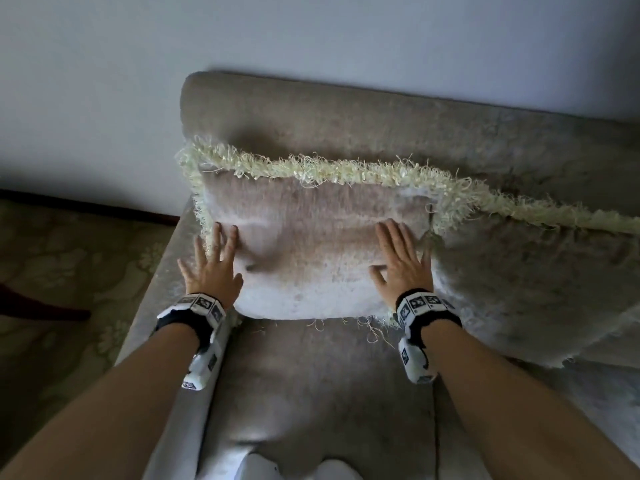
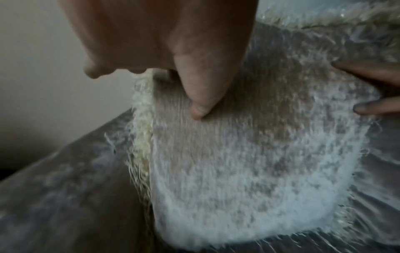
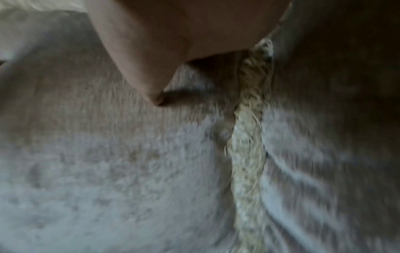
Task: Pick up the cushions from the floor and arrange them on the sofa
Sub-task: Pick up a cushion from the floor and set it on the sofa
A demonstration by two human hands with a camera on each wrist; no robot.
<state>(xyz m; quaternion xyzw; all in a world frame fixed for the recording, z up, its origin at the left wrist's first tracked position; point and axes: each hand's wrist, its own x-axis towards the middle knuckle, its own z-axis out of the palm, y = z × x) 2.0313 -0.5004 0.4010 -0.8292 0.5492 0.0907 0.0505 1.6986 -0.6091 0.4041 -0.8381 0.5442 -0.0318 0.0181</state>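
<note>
A pale beige cushion (image 1: 311, 244) with a cream fringed edge leans against the backrest at the left end of the grey-brown sofa (image 1: 311, 375). My left hand (image 1: 211, 265) lies flat on its left edge with fingers spread. Flat on the cushion's right side presses my right hand (image 1: 401, 261), also with straight fingers. A second fringed cushion (image 1: 533, 271) leans on the backrest just to the right, touching the first. In the left wrist view my thumb (image 2: 201, 95) presses into the cushion (image 2: 249, 162). The right wrist view is blurred and shows the fringe (image 3: 249, 145) between the two cushions.
The sofa's left armrest (image 1: 152, 306) runs beside my left forearm. A patterned carpet (image 1: 62, 271) covers the floor to the left. A pale wall (image 1: 311, 36) rises behind the backrest. My feet in white footwear (image 1: 298, 469) stand at the sofa's front edge.
</note>
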